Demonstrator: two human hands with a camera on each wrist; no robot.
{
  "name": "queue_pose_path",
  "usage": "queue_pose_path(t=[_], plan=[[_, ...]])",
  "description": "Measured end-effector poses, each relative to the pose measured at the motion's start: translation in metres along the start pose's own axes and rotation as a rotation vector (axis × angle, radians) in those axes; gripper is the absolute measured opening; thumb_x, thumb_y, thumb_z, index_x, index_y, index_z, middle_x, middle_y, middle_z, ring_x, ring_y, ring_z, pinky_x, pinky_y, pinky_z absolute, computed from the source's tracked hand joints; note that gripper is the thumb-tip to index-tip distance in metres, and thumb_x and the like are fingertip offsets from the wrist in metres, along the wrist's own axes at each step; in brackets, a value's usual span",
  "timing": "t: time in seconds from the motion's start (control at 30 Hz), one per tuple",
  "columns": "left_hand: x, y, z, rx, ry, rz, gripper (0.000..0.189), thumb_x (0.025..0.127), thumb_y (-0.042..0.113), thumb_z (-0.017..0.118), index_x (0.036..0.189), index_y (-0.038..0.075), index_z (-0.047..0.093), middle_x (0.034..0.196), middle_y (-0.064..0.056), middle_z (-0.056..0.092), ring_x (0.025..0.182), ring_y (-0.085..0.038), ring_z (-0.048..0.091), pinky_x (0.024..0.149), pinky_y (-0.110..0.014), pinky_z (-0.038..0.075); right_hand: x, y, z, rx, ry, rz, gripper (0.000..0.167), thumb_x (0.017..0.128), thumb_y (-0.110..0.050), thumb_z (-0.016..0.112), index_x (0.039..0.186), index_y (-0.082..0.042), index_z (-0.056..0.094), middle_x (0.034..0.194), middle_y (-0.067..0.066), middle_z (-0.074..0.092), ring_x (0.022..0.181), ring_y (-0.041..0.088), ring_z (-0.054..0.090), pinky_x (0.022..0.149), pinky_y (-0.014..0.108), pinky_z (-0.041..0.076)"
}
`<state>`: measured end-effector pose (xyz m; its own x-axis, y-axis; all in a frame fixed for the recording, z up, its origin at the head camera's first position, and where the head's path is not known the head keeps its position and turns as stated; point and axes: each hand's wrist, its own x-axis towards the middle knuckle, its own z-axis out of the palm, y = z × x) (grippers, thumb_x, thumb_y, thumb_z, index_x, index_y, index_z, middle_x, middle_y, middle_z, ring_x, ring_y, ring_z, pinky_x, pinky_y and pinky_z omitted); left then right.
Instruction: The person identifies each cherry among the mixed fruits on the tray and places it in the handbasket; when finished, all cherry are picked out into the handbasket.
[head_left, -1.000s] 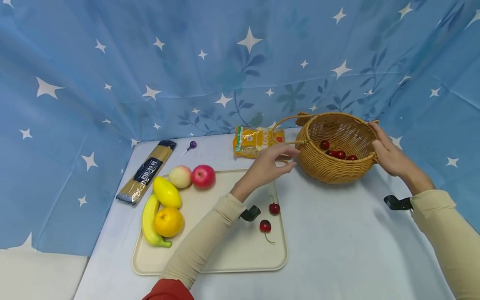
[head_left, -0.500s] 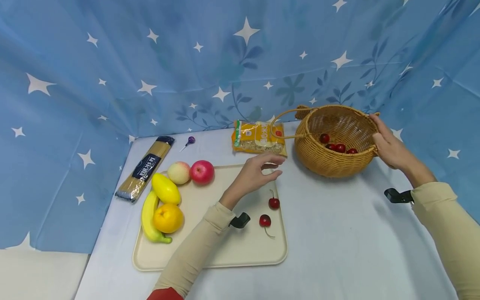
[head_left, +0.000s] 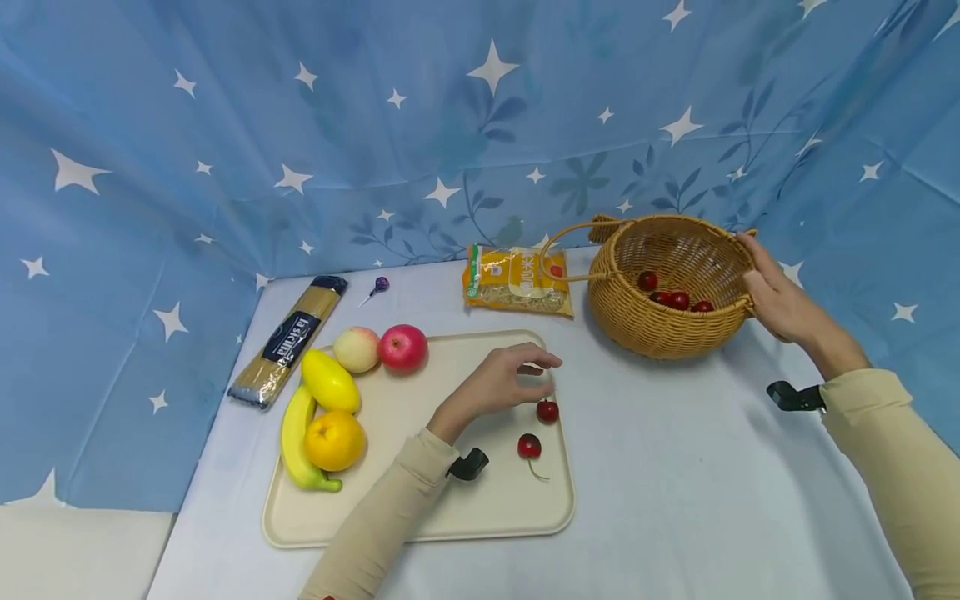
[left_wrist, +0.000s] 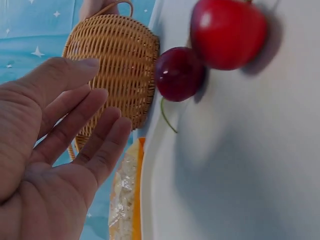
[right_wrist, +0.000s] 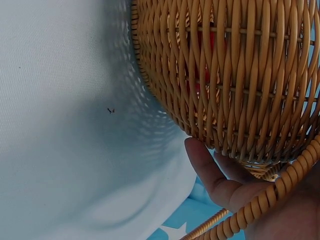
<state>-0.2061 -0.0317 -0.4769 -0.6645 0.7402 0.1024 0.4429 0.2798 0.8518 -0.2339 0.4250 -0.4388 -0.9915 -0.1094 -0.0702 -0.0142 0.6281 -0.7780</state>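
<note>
My left hand hovers over the right part of the beige tray, thumb and fingers apart and nothing between them. Just below its fingertips lies a dark red cherry with a green stem, shown in the left wrist view as the smaller cherry. A second cherry is on the tray nearer the front. On the right, my right hand grips the side of a tan wicker basket whose mouth tilts forward. Several cherries lie inside it. The right wrist view has fingers against the weave.
At the tray's left lie a banana, an orange, a yellow mango-like fruit, a peach and a red apple. Behind are a spaghetti pack, a purple lollipop and a yellow food bag.
My left hand has moved away from the basket, left and toward the front, down to the cherry on the tray. My right hand stays at the basket.
</note>
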Motion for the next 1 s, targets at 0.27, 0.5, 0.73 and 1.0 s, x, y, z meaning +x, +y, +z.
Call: queue_pose_path(t=[0.27, 0.5, 0.73, 1.0], plan=[[-0.007, -0.002, 0.007, 0.128, -0.078, -0.018, 0.037, 0.095, 0.009, 0.081, 0.13, 0.001, 0.072, 0.127, -0.013, 0.075, 0.119, -0.027, 0.071, 0.107, -0.033, 0.06, 0.001, -0.001, 0.0, 0.004, 0.012, -0.008, 0.069, 0.11, -0.018, 0.013, 0.171, -0.028, -0.017, 0.178, 0.026, -0.012, 0.157, 0.064, 0.011, 0.114, 0.087, 0.025], [-0.009, -0.006, 0.014, 0.142, -0.119, -0.048, 0.037, 0.094, 0.009, 0.083, 0.128, 0.002, 0.072, 0.123, -0.011, 0.076, 0.113, -0.025, 0.073, 0.102, -0.032, 0.061, 0.001, 0.0, 0.0, 0.016, 0.003, -0.006, 0.069, 0.11, -0.019, 0.012, 0.171, -0.027, -0.017, 0.178, 0.026, -0.013, 0.159, 0.061, 0.007, 0.117, 0.084, 0.022], [-0.013, -0.01, 0.019, 0.158, -0.122, -0.094, 0.035, 0.093, 0.009, 0.083, 0.127, 0.006, 0.073, 0.122, -0.007, 0.076, 0.111, -0.019, 0.075, 0.1, -0.023, 0.059, 0.001, 0.0, 0.001, 0.024, -0.002, -0.004, 0.069, 0.11, -0.019, 0.011, 0.171, -0.027, -0.018, 0.177, 0.028, -0.012, 0.157, 0.064, 0.012, 0.113, 0.085, 0.026], [-0.017, -0.014, 0.023, 0.142, -0.094, -0.097, 0.034, 0.093, 0.008, 0.082, 0.127, 0.01, 0.074, 0.121, -0.003, 0.076, 0.109, -0.011, 0.072, 0.1, -0.019, 0.057, 0.0, 0.002, 0.001, 0.011, 0.003, -0.01, 0.067, 0.111, -0.02, 0.011, 0.171, -0.026, -0.017, 0.178, 0.026, -0.012, 0.159, 0.061, 0.007, 0.117, 0.084, 0.023]])
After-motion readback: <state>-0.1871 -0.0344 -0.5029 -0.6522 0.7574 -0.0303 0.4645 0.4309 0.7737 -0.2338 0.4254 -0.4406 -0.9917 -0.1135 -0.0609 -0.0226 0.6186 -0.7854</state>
